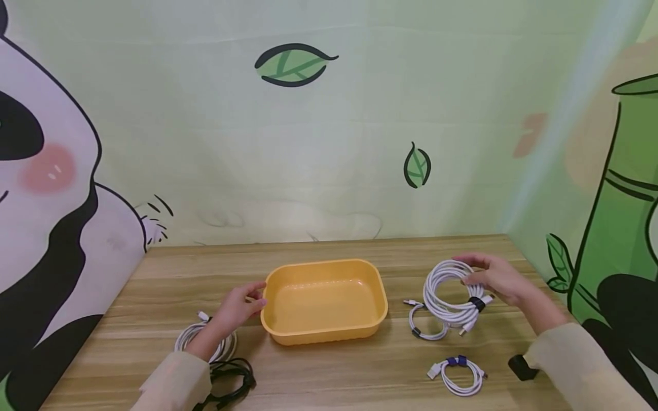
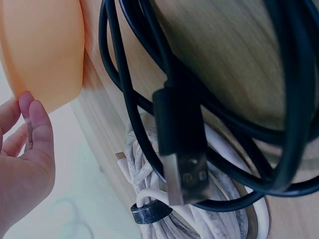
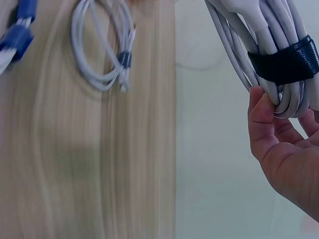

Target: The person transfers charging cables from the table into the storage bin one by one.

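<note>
My right hand (image 1: pixel 496 277) grips a large coiled white cable (image 1: pixel 437 285) bound with a black strap, raised off the tabletop. In the right wrist view, thumb and fingers pinch the loops of this coil (image 3: pixel 286 59) beside the strap. My left hand (image 1: pixel 240 307) rests at the left side of a yellow plastic basin (image 1: pixel 324 337), its loosely bent fingers against the rim. The left wrist view shows those fingertips near the basin wall (image 2: pixel 45 55). Inside the basin only its bare floor shows.
A small white coil (image 1: pixel 432 335) lies behind the raised one, and another with a blue strap (image 1: pixel 462 391) lies nearer. Black (image 1: pixel 241 379) and white cables (image 1: pixel 228 348) lie by the left forearm. A black object (image 1: pixel 521 367) sits near the right sleeve. A printed backdrop (image 1: pixel 329 171) borders the table.
</note>
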`<act>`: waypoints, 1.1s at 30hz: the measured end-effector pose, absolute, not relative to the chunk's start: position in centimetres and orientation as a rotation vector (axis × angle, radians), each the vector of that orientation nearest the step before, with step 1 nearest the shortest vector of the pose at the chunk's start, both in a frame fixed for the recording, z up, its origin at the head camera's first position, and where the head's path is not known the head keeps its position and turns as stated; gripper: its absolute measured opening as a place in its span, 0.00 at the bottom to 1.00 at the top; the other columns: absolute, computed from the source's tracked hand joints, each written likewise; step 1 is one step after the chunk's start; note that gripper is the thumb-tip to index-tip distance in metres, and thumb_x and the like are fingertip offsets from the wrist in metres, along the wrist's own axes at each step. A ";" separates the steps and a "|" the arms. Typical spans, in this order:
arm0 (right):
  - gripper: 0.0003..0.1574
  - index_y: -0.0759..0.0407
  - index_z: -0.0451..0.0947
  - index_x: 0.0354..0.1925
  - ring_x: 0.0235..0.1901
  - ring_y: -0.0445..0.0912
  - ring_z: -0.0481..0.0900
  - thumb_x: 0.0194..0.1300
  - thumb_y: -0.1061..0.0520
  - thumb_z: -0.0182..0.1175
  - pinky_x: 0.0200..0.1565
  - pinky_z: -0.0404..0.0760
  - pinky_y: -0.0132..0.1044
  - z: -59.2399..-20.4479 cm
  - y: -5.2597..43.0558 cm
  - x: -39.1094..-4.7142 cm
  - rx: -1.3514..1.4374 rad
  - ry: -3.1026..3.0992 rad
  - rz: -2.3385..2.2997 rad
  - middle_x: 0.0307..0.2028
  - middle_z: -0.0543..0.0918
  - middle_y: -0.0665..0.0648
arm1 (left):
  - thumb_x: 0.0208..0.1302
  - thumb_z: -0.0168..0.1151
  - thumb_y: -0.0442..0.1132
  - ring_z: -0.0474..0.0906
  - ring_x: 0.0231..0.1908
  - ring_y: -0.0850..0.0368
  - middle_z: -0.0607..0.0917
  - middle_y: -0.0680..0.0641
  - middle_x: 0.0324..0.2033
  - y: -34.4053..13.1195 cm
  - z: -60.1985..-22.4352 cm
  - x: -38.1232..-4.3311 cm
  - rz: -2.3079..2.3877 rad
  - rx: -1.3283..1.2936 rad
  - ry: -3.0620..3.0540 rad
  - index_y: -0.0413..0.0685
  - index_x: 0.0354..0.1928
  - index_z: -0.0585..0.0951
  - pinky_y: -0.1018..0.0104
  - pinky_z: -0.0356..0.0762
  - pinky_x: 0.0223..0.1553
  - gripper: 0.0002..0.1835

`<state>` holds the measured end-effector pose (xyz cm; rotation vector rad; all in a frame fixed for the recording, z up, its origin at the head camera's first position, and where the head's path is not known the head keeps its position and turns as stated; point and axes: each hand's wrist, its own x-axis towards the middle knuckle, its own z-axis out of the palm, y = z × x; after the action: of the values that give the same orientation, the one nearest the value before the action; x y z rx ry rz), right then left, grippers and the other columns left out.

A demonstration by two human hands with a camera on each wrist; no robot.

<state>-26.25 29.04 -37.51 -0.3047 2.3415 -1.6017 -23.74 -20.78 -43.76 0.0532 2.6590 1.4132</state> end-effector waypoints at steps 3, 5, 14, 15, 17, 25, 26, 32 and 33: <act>0.36 0.76 0.54 0.59 0.35 0.39 0.77 0.53 0.69 0.55 0.34 0.79 0.31 -37.1 28.3 -26.2 -0.311 2.310 -1.621 0.42 0.71 0.48 | 0.59 0.54 0.31 0.74 0.38 0.54 0.76 0.41 0.38 -20.8 -43.7 -23.7 1.417 0.047 2.658 0.36 0.58 0.67 0.61 0.80 0.38 0.23; 0.36 0.77 0.54 0.59 0.35 0.39 0.77 0.54 0.69 0.55 0.34 0.79 0.30 -36.8 27.9 -26.2 -0.333 2.284 -1.636 0.42 0.71 0.48 | 0.59 0.54 0.31 0.74 0.38 0.54 0.76 0.41 0.38 -20.7 -43.8 -23.7 1.413 0.042 2.660 0.37 0.58 0.67 0.61 0.80 0.38 0.23; 0.36 0.78 0.54 0.59 0.35 0.39 0.76 0.53 0.72 0.54 0.35 0.79 0.30 -36.3 26.1 -26.3 -0.378 2.249 -1.657 0.40 0.72 0.49 | 0.59 0.55 0.33 0.73 0.39 0.54 0.76 0.42 0.38 -20.8 -43.6 -23.6 1.397 0.046 2.658 0.38 0.58 0.67 0.61 0.80 0.39 0.24; 0.35 0.78 0.54 0.59 0.35 0.39 0.76 0.53 0.72 0.54 0.35 0.79 0.30 -36.2 25.9 -26.3 -0.378 2.253 -1.658 0.40 0.73 0.48 | 0.59 0.55 0.33 0.73 0.39 0.54 0.76 0.42 0.38 -20.8 -43.6 -23.6 1.398 0.046 2.657 0.37 0.58 0.67 0.61 0.80 0.38 0.24; 0.35 0.77 0.54 0.59 0.34 0.39 0.77 0.53 0.72 0.54 0.34 0.79 0.29 -36.1 25.5 -26.3 -0.371 2.257 -1.667 0.40 0.73 0.48 | 0.59 0.55 0.33 0.73 0.39 0.54 0.76 0.42 0.38 -20.8 -43.6 -23.6 1.400 0.048 2.655 0.37 0.58 0.67 0.61 0.80 0.38 0.24; 0.35 0.73 0.56 0.60 0.36 0.42 0.77 0.53 0.71 0.54 0.36 0.79 0.31 -36.0 24.1 -26.6 -0.303 2.252 -1.692 0.43 0.73 0.51 | 0.59 0.55 0.33 0.73 0.39 0.54 0.76 0.42 0.38 -20.8 -43.7 -23.6 1.403 0.047 2.658 0.37 0.58 0.67 0.61 0.80 0.38 0.23; 0.35 0.72 0.56 0.60 0.36 0.42 0.77 0.53 0.71 0.54 0.36 0.79 0.31 -36.1 23.9 -26.6 -0.301 2.248 -1.695 0.43 0.72 0.51 | 0.59 0.55 0.33 0.73 0.39 0.54 0.76 0.42 0.38 -20.8 -43.7 -23.7 1.400 0.048 2.661 0.37 0.58 0.67 0.62 0.80 0.38 0.23; 0.35 0.73 0.56 0.60 0.35 0.41 0.76 0.53 0.73 0.53 0.36 0.79 0.29 -36.4 22.7 -26.7 -0.310 2.211 -1.749 0.42 0.72 0.51 | 0.59 0.55 0.33 0.73 0.38 0.55 0.76 0.42 0.37 -20.8 -43.8 -23.8 1.389 0.052 2.673 0.37 0.58 0.67 0.62 0.80 0.37 0.24; 0.35 0.73 0.56 0.60 0.35 0.41 0.76 0.53 0.73 0.53 0.35 0.79 0.29 -36.5 22.4 -26.7 -0.306 2.211 -1.756 0.42 0.72 0.52 | 0.59 0.55 0.33 0.74 0.37 0.55 0.76 0.42 0.37 -20.8 -43.8 -23.8 1.392 0.050 2.673 0.37 0.58 0.67 0.62 0.80 0.37 0.24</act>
<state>-26.73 22.44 -36.46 -0.3063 2.2108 -1.7561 -23.79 -20.76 -43.82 0.0504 2.6735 1.3921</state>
